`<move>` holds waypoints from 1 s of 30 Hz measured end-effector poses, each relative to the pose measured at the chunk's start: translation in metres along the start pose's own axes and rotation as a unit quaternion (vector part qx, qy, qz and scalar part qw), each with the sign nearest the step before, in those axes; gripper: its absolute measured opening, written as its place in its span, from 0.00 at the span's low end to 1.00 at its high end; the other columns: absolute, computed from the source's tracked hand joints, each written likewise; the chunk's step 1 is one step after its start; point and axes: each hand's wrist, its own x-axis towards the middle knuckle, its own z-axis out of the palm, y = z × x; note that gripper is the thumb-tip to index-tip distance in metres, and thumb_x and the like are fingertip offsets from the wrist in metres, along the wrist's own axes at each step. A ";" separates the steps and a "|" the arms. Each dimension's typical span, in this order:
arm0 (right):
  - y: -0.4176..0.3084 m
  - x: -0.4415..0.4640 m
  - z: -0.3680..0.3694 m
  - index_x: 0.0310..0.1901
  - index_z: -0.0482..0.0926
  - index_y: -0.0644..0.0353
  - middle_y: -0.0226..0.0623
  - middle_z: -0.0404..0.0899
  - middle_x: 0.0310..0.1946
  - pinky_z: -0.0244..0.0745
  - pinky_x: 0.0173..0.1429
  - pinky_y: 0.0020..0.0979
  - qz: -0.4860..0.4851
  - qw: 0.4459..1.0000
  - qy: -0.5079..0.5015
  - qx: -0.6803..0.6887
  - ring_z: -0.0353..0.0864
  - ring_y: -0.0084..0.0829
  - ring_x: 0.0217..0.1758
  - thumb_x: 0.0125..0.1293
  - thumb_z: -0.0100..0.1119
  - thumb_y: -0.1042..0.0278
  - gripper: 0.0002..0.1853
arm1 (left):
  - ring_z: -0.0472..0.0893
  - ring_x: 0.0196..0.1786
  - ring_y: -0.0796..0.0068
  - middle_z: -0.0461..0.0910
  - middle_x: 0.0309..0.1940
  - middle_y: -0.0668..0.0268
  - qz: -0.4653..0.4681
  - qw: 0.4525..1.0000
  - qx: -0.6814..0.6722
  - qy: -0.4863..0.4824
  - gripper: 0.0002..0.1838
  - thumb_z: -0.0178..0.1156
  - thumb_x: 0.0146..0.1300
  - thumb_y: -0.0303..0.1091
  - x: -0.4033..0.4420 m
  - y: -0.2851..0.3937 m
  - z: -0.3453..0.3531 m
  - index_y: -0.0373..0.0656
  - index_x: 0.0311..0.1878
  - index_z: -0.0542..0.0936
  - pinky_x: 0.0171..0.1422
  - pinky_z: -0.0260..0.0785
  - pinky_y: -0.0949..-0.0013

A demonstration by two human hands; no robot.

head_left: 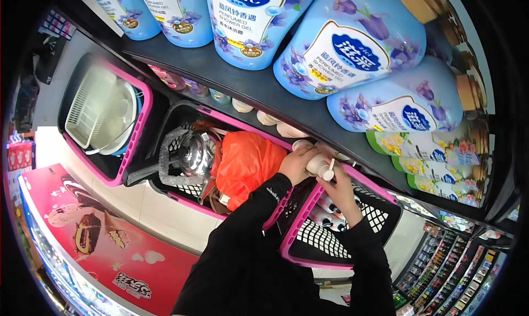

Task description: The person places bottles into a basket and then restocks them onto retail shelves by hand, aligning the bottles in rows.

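My left hand (pixel 296 165) is closed around a pale pump bottle (pixel 317 164), which is tilted in front of the low shelf. My right hand (pixel 340 190) has its fingers closed at the bottle's white pump head (pixel 328 173). Below my right forearm, a black basket with a pink rim (pixel 292 244) holds several white bottles (pixel 329 214), partly hidden by the arm. Left of my left hand, an orange-red plastic bag (pixel 248 164) fills much of another black-and-pink basket (pixel 190 202).
Large blue shower gel bottles (pixel 352 54) line the black shelf (pixel 231 76) above my hands. In the middle basket lies a shiny metal pot or lid (pixel 196 152). A third basket (pixel 146 96) holds a white plastic rack (pixel 91 109). At lower left stands a red freezer (pixel 110 239).
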 end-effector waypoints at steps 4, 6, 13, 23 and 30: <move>0.015 0.006 0.005 0.51 0.70 0.62 0.46 0.71 0.49 0.72 0.47 0.31 0.048 0.995 0.049 0.079 0.74 0.38 0.49 0.50 0.63 0.73 0.24 | 0.72 0.51 0.55 0.73 0.45 0.56 -0.002 1.000 0.002 0.000 0.30 0.68 0.36 0.30 0.009 -0.018 0.015 0.42 0.49 0.72 0.54 0.66 0.60; 0.021 0.012 0.005 0.49 0.71 0.62 0.46 0.74 0.44 0.73 0.45 0.28 0.034 0.996 0.070 0.054 0.77 0.36 0.46 0.49 0.63 0.74 0.23 | 0.72 0.50 0.54 0.72 0.45 0.56 -0.010 1.000 -0.008 -0.011 0.29 0.67 0.36 0.29 0.014 -0.021 0.018 0.42 0.48 0.72 0.53 0.66 0.60; 0.043 0.025 0.011 0.45 0.74 0.64 0.46 0.78 0.31 0.75 0.36 0.30 0.039 0.994 0.099 -0.019 0.80 0.37 0.32 0.48 0.64 0.74 0.20 | 0.70 0.50 0.51 0.71 0.44 0.52 -0.047 0.999 -0.018 -0.017 0.27 0.64 0.35 0.24 0.019 -0.039 0.032 0.41 0.46 0.72 0.54 0.64 0.58; 0.052 0.037 0.013 0.39 0.74 0.68 0.33 0.77 0.29 0.72 0.33 0.21 0.058 0.989 0.136 0.023 0.75 0.19 0.29 0.50 0.62 0.76 0.13 | 0.65 0.56 0.48 0.67 0.49 0.45 -0.145 0.984 -0.002 0.106 0.33 0.55 0.43 0.20 -0.005 -0.038 0.055 0.35 0.57 0.58 0.59 0.60 0.59; 0.067 0.052 0.009 0.38 0.75 0.66 0.33 0.78 0.28 0.70 0.34 0.25 0.013 0.990 0.135 -0.043 0.76 0.23 0.30 0.52 0.63 0.71 0.12 | 0.53 0.68 0.61 0.55 0.63 0.53 -0.315 0.857 -0.406 -0.029 0.38 0.47 0.49 0.17 -0.004 -0.058 0.065 0.40 0.65 0.47 0.69 0.45 0.65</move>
